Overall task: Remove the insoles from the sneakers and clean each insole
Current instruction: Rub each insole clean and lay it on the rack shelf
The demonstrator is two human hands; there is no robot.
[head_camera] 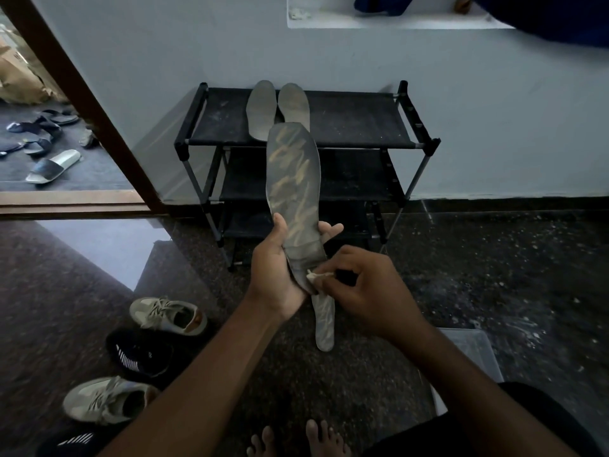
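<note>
At centre frame, my left hand [273, 275] grips the insole [293, 179], fingers [331, 229] wrapped behind; my right hand [369, 285] pinches a cloth [318, 276] at its heel. Cleaning is underway, I judge; next, wipe toward the toe.

A home entryway: a black three-tier fabric-and-metal shoe rack [306, 153] stands against the far pale wall, worn sandals [43, 140] lie scattered beyond the brown wooden door frame [89, 103] at far left, and sneakers [166, 315] sit on the dark speckled stone floor [494, 275] at near left.

Dim, doorway-lit, wide-angle edge distortion.
</note>
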